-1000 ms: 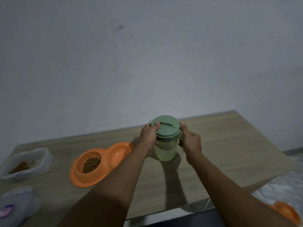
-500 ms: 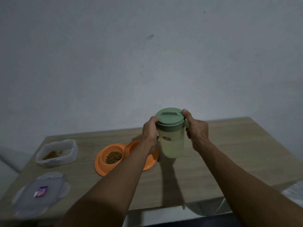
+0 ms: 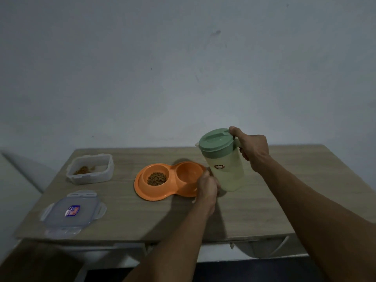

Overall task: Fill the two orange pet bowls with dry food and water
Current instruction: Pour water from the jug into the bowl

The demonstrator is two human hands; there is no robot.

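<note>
Right of centre, the right hand [image 3: 252, 151] grips the handle of the jug [image 3: 225, 174], thumb laid on its green lid [image 3: 214, 140]. The jug leans slightly left, just beside the right end of the orange double bowl [image 3: 160, 195]. The left hand [image 3: 207, 188] sits low between the jug's base and the bowl's rim; its fingers are hidden, so I cannot tell whether they curl or lie straight. The left well holds kibble [image 3: 156, 178]; the right well [image 3: 189, 173] shows bare orange. At the left of the desk [image 3: 264, 210] stands an open tub [image 3: 89, 177] with some kibble, its cover [image 3: 71, 212] lying flat nearer the front edge.
</note>
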